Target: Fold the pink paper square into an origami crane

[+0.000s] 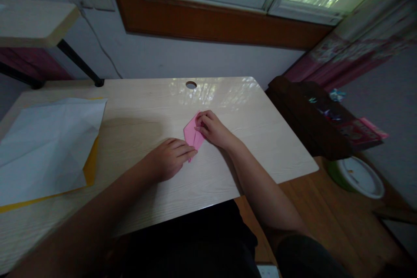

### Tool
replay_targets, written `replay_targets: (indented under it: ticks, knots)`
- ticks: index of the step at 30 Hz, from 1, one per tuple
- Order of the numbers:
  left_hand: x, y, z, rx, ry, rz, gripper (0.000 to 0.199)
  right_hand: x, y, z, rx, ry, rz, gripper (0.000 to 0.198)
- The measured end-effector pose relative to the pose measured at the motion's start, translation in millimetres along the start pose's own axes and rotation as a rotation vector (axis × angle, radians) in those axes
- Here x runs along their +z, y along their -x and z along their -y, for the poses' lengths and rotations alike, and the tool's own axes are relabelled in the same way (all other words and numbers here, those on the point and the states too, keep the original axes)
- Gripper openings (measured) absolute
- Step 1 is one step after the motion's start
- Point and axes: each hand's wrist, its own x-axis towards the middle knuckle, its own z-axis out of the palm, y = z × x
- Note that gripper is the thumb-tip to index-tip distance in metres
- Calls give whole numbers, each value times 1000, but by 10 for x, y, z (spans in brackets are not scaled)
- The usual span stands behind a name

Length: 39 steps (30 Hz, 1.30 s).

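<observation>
A small piece of folded pink paper (190,132) lies on the pale wooden desk, with a crease running down its middle and a narrow pointed lower end. My left hand (172,156) is at that lower end, its fingers together and closed on the paper. At the upper right edge, my right hand (211,127) pinches the paper between thumb and fingers. Part of the paper is hidden beneath both hands.
On the left of the desk (137,100) lies a large white sheet (48,143) over a yellow one (91,167). A cable hole (191,85) is near the back edge. A raised shelf (35,21) stands back left; a green-and-white bin (361,176) sits on the floor at right.
</observation>
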Motion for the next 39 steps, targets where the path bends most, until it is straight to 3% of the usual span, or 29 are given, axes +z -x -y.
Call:
replay_targets:
  ticks: [12, 21, 31, 39]
  knots:
    - [89, 4, 31, -75, -89, 41, 54, 1, -1, 172, -27, 49, 45, 3]
    - [94, 41, 34, -111, -96, -1, 52, 4, 42, 174, -30, 32, -33, 39]
    - [92, 27, 9, -118, -116, 13, 52, 62, -62, -61, 135, 176, -136, 32]
    - [16, -9, -50, -147, -134, 11, 49, 72, -46, -39, 155, 188, -204, 18]
